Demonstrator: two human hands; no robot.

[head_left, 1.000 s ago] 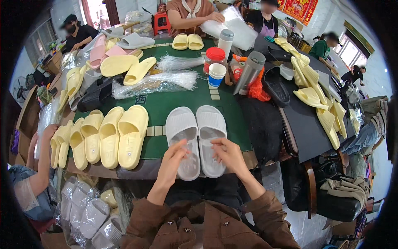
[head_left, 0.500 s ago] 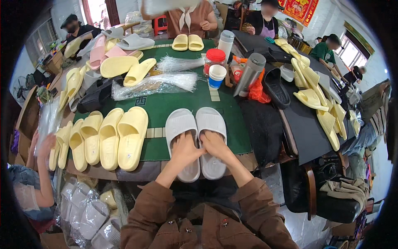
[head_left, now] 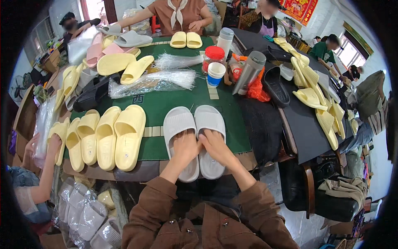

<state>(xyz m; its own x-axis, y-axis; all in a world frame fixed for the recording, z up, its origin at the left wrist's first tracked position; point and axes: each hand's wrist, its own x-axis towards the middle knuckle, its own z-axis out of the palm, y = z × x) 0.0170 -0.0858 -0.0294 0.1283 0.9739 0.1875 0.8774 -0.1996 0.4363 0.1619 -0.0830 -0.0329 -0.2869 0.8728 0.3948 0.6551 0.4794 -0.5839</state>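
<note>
A pair of light grey slippers stands side by side at the table's near edge, toes pointing away. My left hand [head_left: 185, 146] reaches into the left slipper [head_left: 179, 117], its fingers curled under the strap. In the right slipper [head_left: 210, 116], my right hand [head_left: 215, 146] is bent the same way at the strap's inner side. The hands nearly meet where the two straps adjoin, and the straps hide the fingertips. A thin pale strand sticks up between the toes.
Several yellow slippers [head_left: 129, 137] are lined up to my left, where a co-worker's hand [head_left: 54, 145] touches the end one. Beyond lie bundles of clear plastic strips [head_left: 174, 79], a paper cup [head_left: 216, 74], a red-lidded jar [head_left: 214, 55] and a steel flask [head_left: 250, 72]. Bagged slippers [head_left: 92, 219] sit below left.
My hands remain inside the grey slippers, with small finger shifts. The co-worker at left has reached onto the end yellow slipper. The person opposite has lowered a clear plastic sheet toward the left.
</note>
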